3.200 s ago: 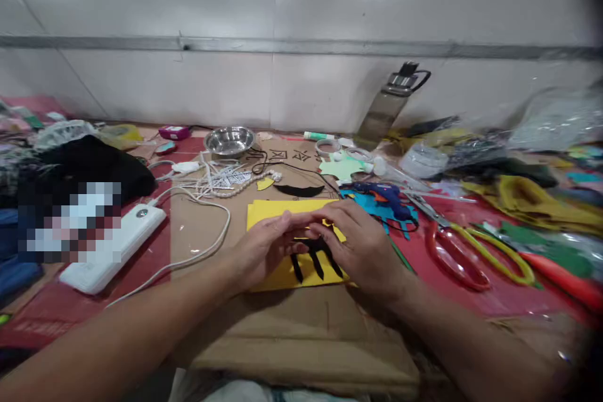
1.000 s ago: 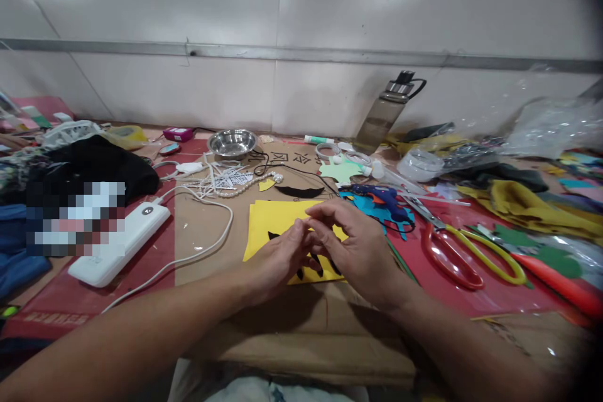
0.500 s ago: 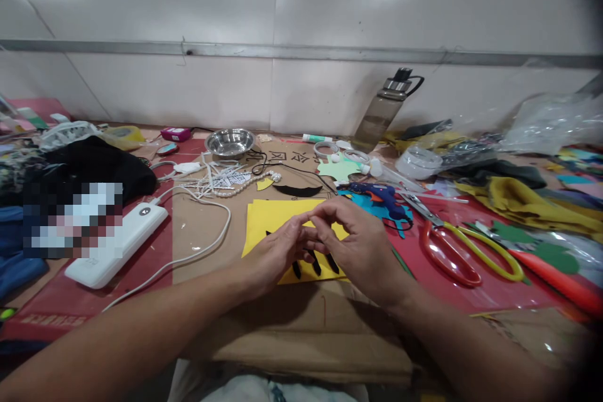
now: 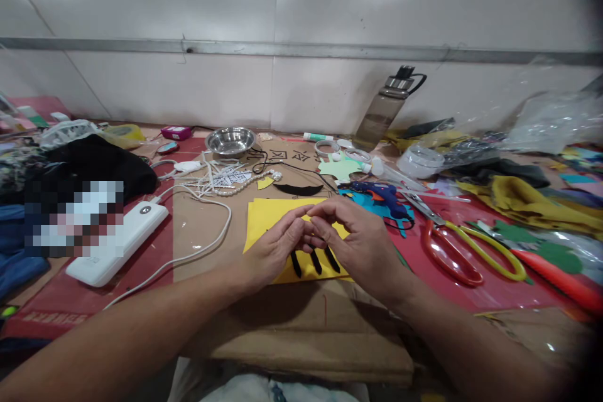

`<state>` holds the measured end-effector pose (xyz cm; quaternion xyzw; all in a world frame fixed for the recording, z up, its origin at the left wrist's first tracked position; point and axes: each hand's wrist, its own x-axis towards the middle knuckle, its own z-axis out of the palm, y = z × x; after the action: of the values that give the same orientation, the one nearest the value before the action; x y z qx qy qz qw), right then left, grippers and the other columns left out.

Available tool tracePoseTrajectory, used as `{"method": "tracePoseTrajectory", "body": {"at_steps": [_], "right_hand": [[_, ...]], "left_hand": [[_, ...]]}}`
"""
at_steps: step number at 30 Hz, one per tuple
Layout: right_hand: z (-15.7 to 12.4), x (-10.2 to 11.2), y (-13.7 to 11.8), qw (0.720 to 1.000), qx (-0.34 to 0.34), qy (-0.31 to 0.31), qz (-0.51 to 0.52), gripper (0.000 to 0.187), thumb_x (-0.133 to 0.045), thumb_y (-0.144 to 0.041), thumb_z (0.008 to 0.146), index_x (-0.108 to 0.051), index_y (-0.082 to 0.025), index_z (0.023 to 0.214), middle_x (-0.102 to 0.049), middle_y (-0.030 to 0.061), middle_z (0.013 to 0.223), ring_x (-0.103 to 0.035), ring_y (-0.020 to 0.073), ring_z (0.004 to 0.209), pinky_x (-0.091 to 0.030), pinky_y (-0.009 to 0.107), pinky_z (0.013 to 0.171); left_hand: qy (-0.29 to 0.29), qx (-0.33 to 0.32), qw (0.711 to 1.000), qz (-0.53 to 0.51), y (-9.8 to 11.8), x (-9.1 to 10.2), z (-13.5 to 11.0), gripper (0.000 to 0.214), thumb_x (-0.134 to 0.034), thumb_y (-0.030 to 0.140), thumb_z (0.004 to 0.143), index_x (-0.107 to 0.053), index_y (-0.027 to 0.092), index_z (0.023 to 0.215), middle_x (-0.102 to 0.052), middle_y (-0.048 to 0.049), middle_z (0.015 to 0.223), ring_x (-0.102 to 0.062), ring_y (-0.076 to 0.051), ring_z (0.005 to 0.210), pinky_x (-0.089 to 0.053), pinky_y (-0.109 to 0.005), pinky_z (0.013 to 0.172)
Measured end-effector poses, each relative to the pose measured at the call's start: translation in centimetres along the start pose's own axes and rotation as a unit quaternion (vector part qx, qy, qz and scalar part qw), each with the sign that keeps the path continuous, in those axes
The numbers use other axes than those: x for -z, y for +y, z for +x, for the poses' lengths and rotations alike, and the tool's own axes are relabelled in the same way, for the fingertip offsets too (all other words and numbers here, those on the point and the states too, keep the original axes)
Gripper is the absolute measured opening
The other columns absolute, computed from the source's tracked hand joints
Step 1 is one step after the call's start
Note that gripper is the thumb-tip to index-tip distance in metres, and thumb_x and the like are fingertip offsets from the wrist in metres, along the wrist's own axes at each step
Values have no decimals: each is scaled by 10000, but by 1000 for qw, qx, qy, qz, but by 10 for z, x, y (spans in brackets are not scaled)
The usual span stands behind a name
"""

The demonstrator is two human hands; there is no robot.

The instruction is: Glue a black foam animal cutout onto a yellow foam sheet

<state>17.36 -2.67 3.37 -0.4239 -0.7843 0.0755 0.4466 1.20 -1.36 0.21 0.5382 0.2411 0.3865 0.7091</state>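
No longer pressing flat on the yellow sheet [image 4: 268,217] with the left hand [image 4: 276,248] and the right hand [image 4: 365,242], as three seconds back. Raised both a little, curled the fingers and brought the fingertips together over the middle of the sheet, touching or nearly so. Bared the three prongs of the black cut-out [image 4: 314,260] again at the near edge, after half hiding them a second ago. Since half a second back, only drew the fingertips a touch closer.

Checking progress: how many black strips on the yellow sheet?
3 on the yellow sheet, between left hand and right hand: left strip, middle strip, right strip. More may be hidden.
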Motion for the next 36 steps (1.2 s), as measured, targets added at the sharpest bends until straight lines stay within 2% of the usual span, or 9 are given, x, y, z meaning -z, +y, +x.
{"method": "tracePoseTrajectory", "body": {"at_steps": [3,7,13,17,20,26,31,36], "right_hand": [[-1,-1,-2,999,29,-17,-6,69,-548,-164,919,-597,-211,904,-677,35,857,-632,160,787,-502,280,703],[0,-6,-2,999,42,-8,-7,146,-551,-84,858,-527,-210,787,-598,-2,733,-569,126,664,-462,234,602],[1,-2,1,999,-9,37,-3,139,-553,-120,842,-509,-214,750,-562,-21,677,-515,115,591,-427,230,547],[-1,1,2,1000,-17,-10,12,75,-576,-191,905,-600,-203,835,-625,2,750,-569,129,670,-456,247,617],[-2,-1,1,999,-7,-38,7,70,-573,-159,905,-609,-192,854,-643,17,803,-588,132,724,-461,246,658],[-2,-7,4,999,-9,-33,0,156,-537,-50,781,-513,-198,738,-549,-23,684,-507,105,593,-411,218,553],[-2,-6,5,999,-22,32,-14,139,-541,-77,806,-515,-208,767,-556,-28,672,-510,109,583,-419,224,546],[-6,-11,2,997,75,22,-28,63,-562,-135,913,-587,-193,906,-662,37,824,-615,151,760,-502,274,696]], "left_hand": [[39,7,998,41,7,0,-1,566,-565,556,879,-551,212,1328,-606,-107,1204,-587,-205,1000,-453,-352,908],[40,1,996,81,13,0,-3,578,-571,567,868,-565,187,1303,-638,-100,1119,-582,-225,1016,-466,-345,892],[48,6,996,79,11,2,0,591,-569,545,880,-516,180,1342,-663,-101,1071,-610,-219,965,-457,-358,882],[60,11,994,95,11,5,1,591,-563,534,888,-501,173,1351,-650,-103,1075,-609,-215,967,-450,-360,892],[65,3,992,107,8,6,2,584,-592,532,870,-520,187,1337,-649,-90,1054,-598,-222,992,-441,-360,910],[39,-25,998,45,3,9,6,593,-698,516,794,-559,203,1278,-649,-80,1045,-585,-229,1056,-423,-356,954],[72,-3,997,-8,0,10,6,501,-594,472,893,-531,185,1298,-668,-84,1057,-590,-202,1016,-419,-326,888],[86,-1,991,-103,0,3,7,434,-588,441,895,-579,169,1232,-673,-73,1021,-582,-194,1004,-409,-315,892]]}}
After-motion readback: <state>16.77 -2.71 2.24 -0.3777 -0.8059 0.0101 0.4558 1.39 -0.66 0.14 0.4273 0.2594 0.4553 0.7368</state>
